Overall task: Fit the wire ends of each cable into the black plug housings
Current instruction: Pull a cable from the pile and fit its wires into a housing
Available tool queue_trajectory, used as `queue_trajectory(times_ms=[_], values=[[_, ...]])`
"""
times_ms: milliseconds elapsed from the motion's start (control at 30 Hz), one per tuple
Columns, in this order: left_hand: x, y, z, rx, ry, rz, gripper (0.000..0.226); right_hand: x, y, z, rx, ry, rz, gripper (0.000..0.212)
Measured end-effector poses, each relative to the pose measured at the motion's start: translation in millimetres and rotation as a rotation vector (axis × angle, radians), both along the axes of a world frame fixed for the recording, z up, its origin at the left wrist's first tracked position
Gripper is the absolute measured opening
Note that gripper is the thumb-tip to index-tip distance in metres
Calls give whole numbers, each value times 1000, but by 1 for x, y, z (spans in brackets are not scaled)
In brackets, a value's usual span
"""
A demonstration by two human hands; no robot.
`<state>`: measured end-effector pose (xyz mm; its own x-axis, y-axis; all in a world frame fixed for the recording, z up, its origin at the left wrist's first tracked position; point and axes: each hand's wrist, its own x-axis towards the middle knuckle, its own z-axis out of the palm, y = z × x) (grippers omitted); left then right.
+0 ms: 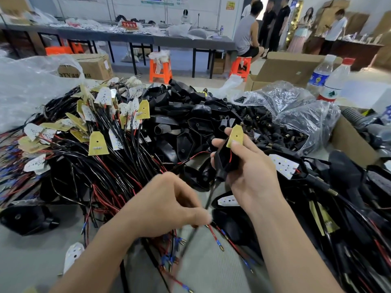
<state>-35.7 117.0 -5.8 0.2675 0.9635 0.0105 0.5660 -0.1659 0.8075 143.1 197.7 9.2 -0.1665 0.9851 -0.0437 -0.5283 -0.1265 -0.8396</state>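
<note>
My right hand [249, 172] grips a black plug housing [224, 160], with a yellow circuit board [235, 136] sticking up above my thumb and a red wire running into the housing. A black cable [209, 197] hangs from the housing's lower end. My left hand [167, 205] pinches that cable lower down, where its red and black wire ends [215, 237] with blue sleeves trail blurred. A big bundle of cables with yellow and white boards [95, 132] lies left. A heap of empty black housings [186, 115] sits behind my hands.
A plastic bag of small black connectors [281, 123] lies at right, beside two water bottles [332, 81] and cardboard boxes [283, 68]. Finished cable assemblies [338, 197] pile up at right. Several people [264, 26] stand and sit near tables beyond orange stools [159, 68].
</note>
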Motion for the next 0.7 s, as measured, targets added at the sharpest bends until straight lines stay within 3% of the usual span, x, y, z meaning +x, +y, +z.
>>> queue_trajectory(times_ms=[67, 167, 333, 500, 700], values=[[8, 3, 0, -32, -202, 7, 44, 0, -2, 0, -6, -16, 113, 29], [15, 7, -3, -39, -437, 298, 62, -6, -7, 0, 11, -35, 245, 29], [19, 6, -6, -391, -798, 142, 41, -19, -16, -5, 61, -231, 253, 25], [14, 8, -6, -438, -1009, 66, 45, -16, -15, -7, 82, -284, 225, 27], [10, 12, -9, -356, -1018, 144, 47, -17, -13, -9, 98, -272, 153, 26]])
